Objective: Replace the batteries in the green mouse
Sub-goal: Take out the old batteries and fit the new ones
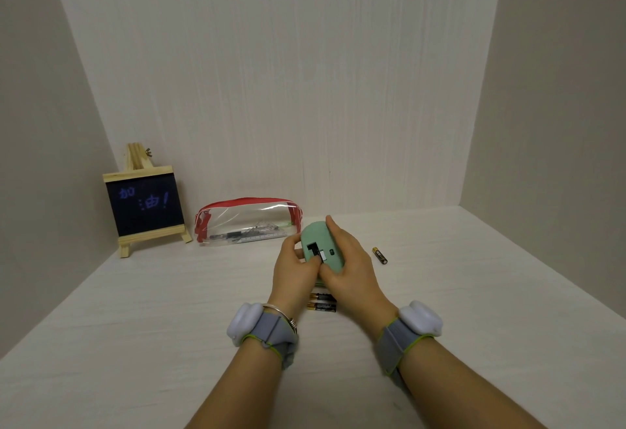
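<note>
The green mouse (316,237) is held above the table, underside up, its battery compartment uncovered and dark. My right hand (350,267) grips it from the right, fingers curled round its far edge. My left hand (294,269) holds its left side, with the thumb pressing at the compartment opening. One black and gold battery (380,255) lies on the table to the right of the hands. Two more batteries (321,303) lie side by side under my wrists, partly hidden. A sliver of green shows beneath my hands; I cannot tell what it is.
A clear pencil case with red trim (247,222) lies behind the mouse near the back wall. A small chalkboard on a wooden easel (145,205) stands at the back left. White walls close in the table at the back and on both sides.
</note>
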{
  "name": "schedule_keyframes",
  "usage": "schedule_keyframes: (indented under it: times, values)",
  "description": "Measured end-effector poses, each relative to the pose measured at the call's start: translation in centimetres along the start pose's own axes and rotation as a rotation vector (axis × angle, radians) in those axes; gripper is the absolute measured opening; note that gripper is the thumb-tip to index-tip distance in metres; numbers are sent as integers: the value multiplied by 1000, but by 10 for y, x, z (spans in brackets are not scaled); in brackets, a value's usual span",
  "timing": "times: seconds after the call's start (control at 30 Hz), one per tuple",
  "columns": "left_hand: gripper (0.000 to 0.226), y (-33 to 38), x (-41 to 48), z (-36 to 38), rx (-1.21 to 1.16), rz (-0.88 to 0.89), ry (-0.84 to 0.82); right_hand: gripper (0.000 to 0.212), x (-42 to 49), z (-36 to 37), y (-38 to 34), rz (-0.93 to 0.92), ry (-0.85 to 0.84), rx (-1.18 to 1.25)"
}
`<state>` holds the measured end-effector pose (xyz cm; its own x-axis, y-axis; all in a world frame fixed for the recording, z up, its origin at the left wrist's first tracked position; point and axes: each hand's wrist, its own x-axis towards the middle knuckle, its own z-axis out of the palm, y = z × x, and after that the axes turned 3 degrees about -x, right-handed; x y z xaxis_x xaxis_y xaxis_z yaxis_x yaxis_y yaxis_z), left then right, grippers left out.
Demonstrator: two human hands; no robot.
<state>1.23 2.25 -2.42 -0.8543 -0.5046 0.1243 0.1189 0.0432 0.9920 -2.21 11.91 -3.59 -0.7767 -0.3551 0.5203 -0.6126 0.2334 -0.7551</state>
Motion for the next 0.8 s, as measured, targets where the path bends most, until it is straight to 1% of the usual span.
schedule_keyframes:
  times: [0.07,0.13,0.2,0.23,0.3,0.37,0.47,0.53,0.6,0.7,0.8]
  values:
    - [50,-1,1,-1,4,17,0,67,1,0,1,11,-35,5]
    - [55,-1,2,-1,11,27,16,62,0,0,2,48,-55,4]
    - [54,-3,3,-1,-5,22,44,59,2,-2,2,105,5,-9]
    - [54,-2,4,-2,-22,14,56,57,3,-4,3,133,54,-52]
    - [55,-4,5,-5,-57,10,76,50,7,-9,9,213,106,-260]
    - [55,-5,8,-6,-71,10,82,49,10,-14,18,319,57,-508]
    - [35,-5,8,-4,-89,-37,78,47,11,-15,28,428,-60,-709]
    - [31,-7,9,-4,-57,-43,79,46,10,-15,30,479,-115,-758]
    - [34,-8,10,-5,-4,-26,77,51,10,-15,32,524,-164,-784]
    - [35,-7,10,-6,-21,-33,96,56,10,-13,34,562,-205,-811]
    - [36,-6,9,-6,-127,-55,111,44,9,-13,32,537,-163,-831]
